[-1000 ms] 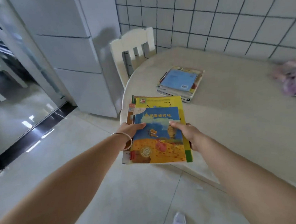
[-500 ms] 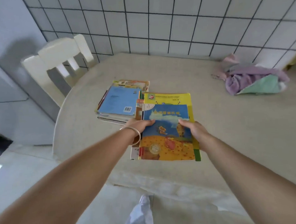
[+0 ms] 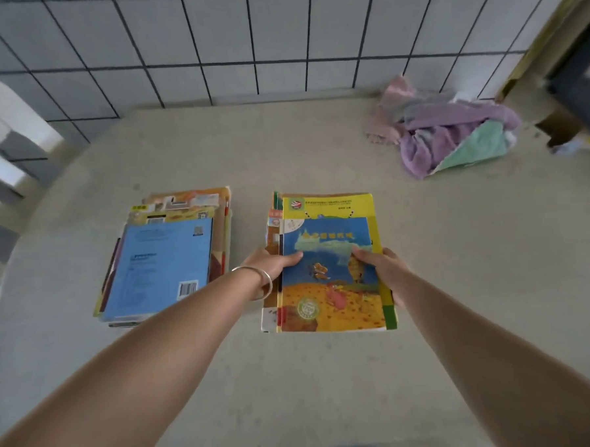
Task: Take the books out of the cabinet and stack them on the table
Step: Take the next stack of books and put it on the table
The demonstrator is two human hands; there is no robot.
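A bundle of thin picture books [image 3: 328,290], topped by a blue and orange cover over a yellow one, is over the middle of the beige table [image 3: 295,377]. My left hand [image 3: 272,264] grips its left edge, thumb on the cover. My right hand [image 3: 381,266] grips its right edge the same way. I cannot tell whether the bundle rests on the table or hovers just above it. To its left lies a separate stack of books [image 3: 162,264] with a light blue back cover on top. The cabinet is out of view.
A crumpled heap of purple, pink and green cloth [image 3: 453,136] lies at the table's back right. A white chair [image 3: 5,142] stands at the left end. A tiled wall [image 3: 243,45] runs behind the table. A brown box-like object [image 3: 568,123] sits at the far right.
I have stepped up to the table and carried the bundle in both hands over it, to the right of the blue-topped stack. The grip is unchanged.
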